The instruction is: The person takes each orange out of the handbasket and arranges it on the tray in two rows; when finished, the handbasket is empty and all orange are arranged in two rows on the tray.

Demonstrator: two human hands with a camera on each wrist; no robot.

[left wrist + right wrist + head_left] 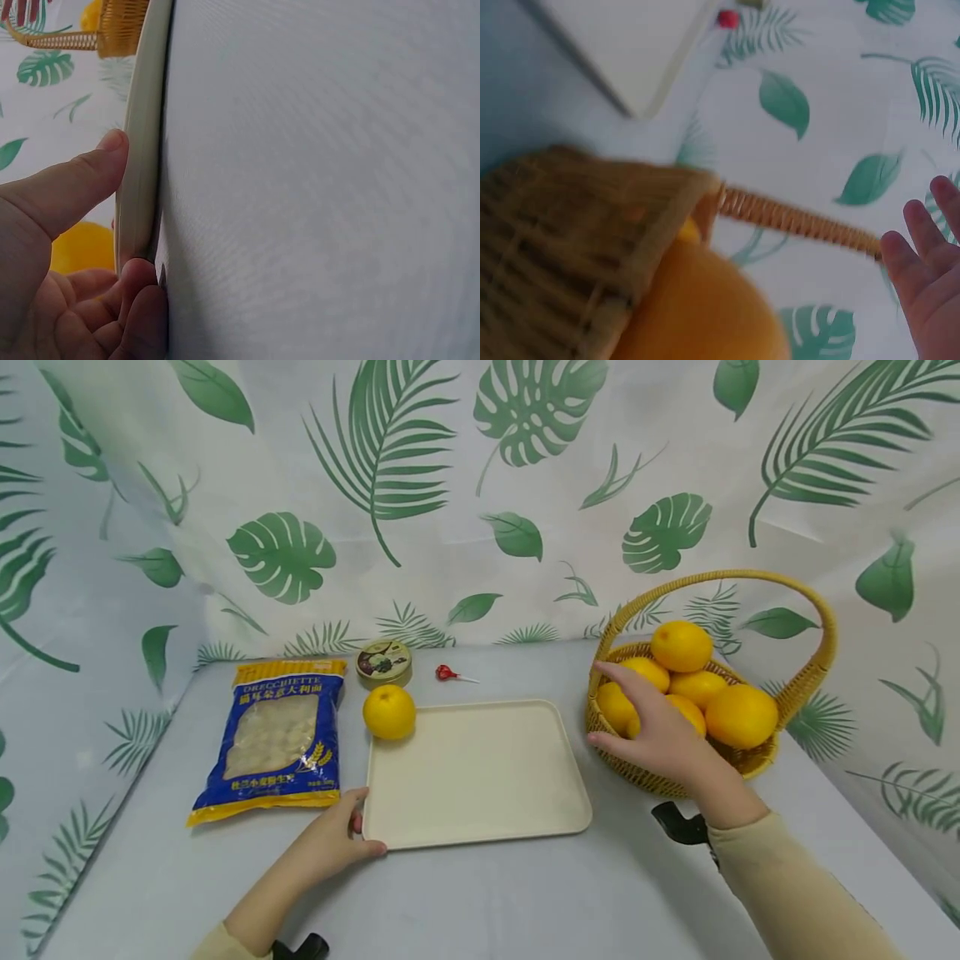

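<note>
My left hand (327, 843) holds the near left corner of a cream rectangular tray (480, 777). In the left wrist view the thumb lies against the tray's rim (142, 135) and the fingers curl at the corner. One orange (388, 712) sits at the tray's far left corner. Over the left side of a wicker basket (645, 777) is my right hand (663, 739), thumb and fingers spread apart with nothing between them. Several oranges (741, 717) fill the basket; the hand hides part of them. The right wrist view shows straight fingers near the basket's handle (802, 221).
Left of the tray lies a blue and yellow bag of orecchiette pasta (273, 735). A round tin (384, 663) and a red lollipop (446, 672) are behind the tray. The basket's tall handle (720, 575) arches over the oranges. Leaf-print cloth (450, 568) hangs behind.
</note>
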